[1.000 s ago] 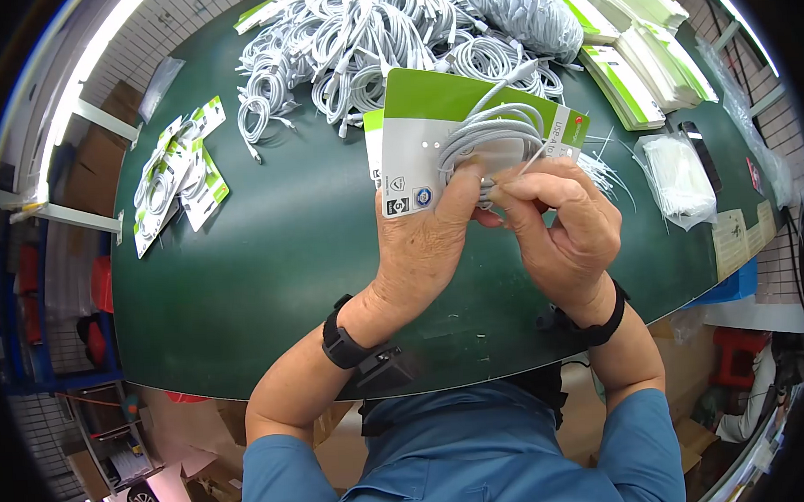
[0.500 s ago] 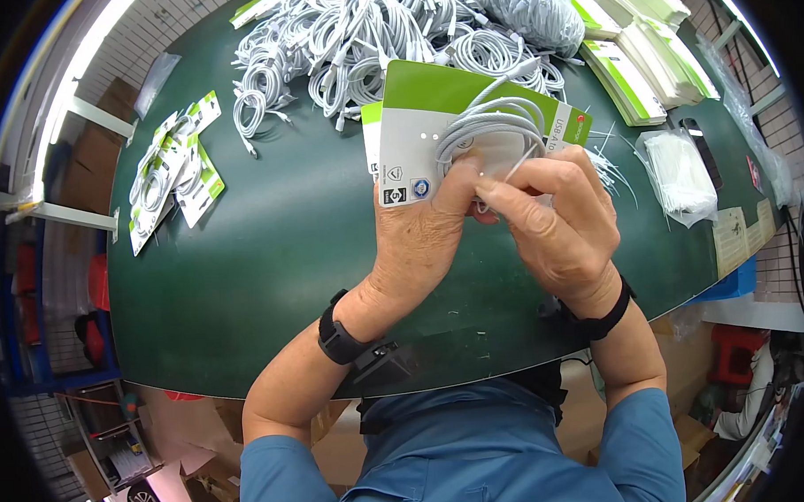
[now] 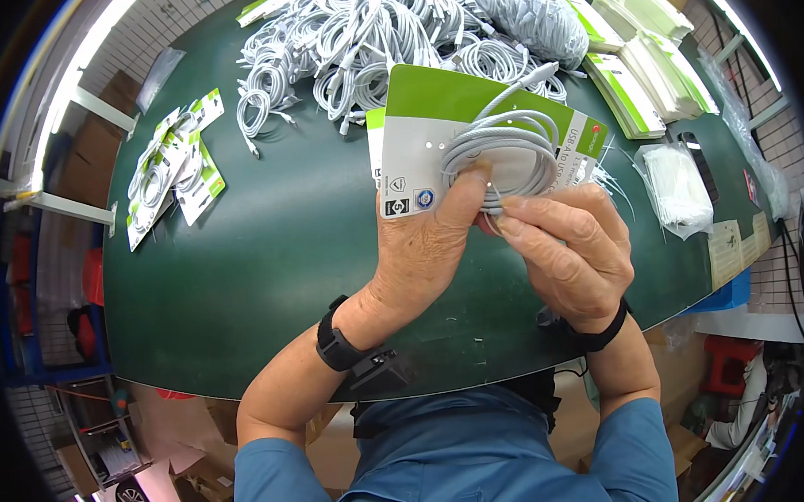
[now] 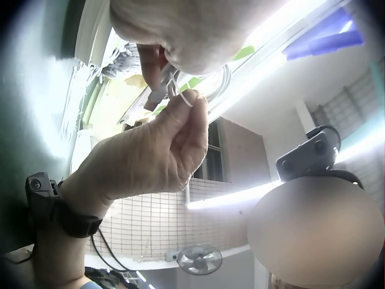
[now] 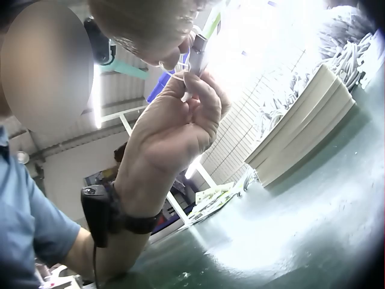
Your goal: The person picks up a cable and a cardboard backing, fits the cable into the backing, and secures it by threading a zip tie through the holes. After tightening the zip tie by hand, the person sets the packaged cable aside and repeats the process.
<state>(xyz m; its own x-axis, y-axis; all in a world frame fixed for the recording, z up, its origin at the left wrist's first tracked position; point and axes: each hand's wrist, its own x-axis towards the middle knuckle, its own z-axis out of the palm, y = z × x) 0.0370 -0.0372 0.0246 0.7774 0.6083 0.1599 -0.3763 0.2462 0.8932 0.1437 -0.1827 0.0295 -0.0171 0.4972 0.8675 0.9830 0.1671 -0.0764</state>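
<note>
In the head view my left hand grips a green and white printed card, its thumb pressing a coiled light grey cable against the card's front. The cable's upper end runs through the card near the top. At the left thumb tip a thin white cable tie crosses the coil. My right hand pinches the tie between thumb and index finger, just below that thumb. A metal-ended cable plug sticks up by the left fingers in the right wrist view. The card's back is hidden in the head view.
A heap of coiled cables lies at the back of the green table. Stacks of cards stand back right, near a bag of white ties and a phone. Carded cables lie at left.
My right fingers first moved left over the coil to the left thumb, then back down and right, still pinching the tie. The card and coil shifted slightly right, and more of the coil shows.
</note>
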